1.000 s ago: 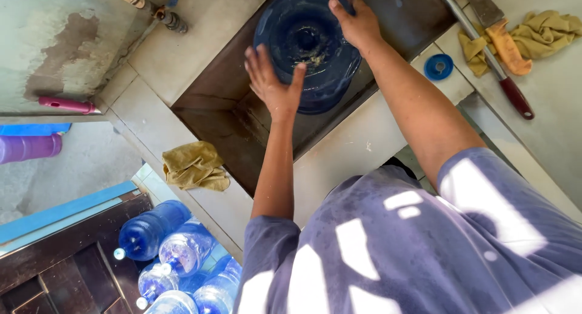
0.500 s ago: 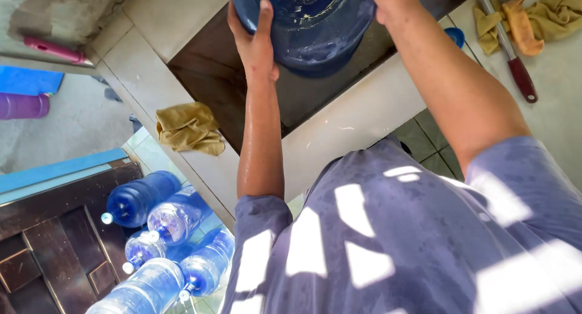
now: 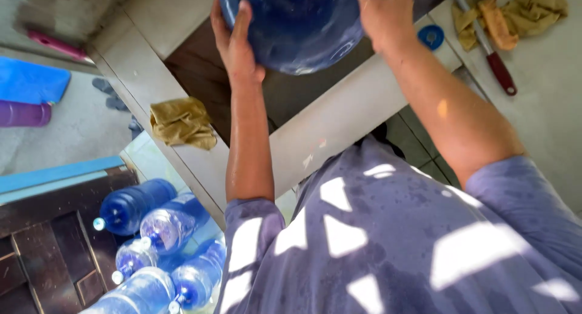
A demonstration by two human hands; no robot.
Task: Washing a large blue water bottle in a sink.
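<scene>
Looking down from the head camera, the person's grey-blue short-sleeved shirt (image 3: 388,241) with patches of sun on it filled the near part of the view. Both bare arms reached up and away from it.

The left hand (image 3: 233,44) lay flat against the left side of the big round blue plastic water jug (image 3: 291,23), with its fingers straight and pressed together. The right hand (image 3: 382,14) cupped the right side of the jug, but how its fingers lay could not be told.

The jug was held up over the dark sunken basin (image 3: 200,77) in the pale concrete counter (image 3: 339,123). A second ago it sat low down inside the basin with its round end showing. Then it came higher and nearer, until its top went past the top edge of the view. So it looked as if the jug had been lifted clear of the basin.

A crumpled yellow-brown cloth (image 3: 182,121) lay on the left edge of the counter. A small blue cap (image 3: 431,36) sat near its right edge. Past it, on the far right, a red-handled brush (image 3: 491,53) lay touching a yellow rag (image 3: 527,11).

Down on the left, more blue water bottles (image 3: 151,229) lay on their sides together.
</scene>
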